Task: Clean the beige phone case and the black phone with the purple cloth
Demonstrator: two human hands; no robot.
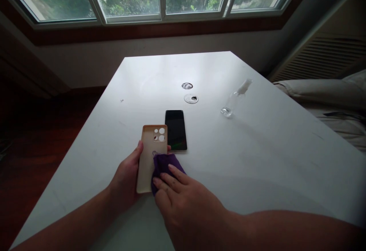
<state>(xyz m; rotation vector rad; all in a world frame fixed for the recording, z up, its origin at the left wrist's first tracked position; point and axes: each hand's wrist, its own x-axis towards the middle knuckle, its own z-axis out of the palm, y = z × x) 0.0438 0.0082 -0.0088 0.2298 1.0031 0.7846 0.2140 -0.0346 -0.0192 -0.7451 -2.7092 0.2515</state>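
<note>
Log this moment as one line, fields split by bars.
left hand: grips tan phone case | right hand: purple cloth against case | white table: black rectangular phone, transparent bottle

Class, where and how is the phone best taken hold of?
Probably by both long edges near the far end, from above right: the phone lies flat, and the case in the left hand hides part of its left edge.

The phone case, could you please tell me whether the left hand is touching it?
Touching: the head view shows the left hand gripping the phone case, thumb against its left edge.
</note>
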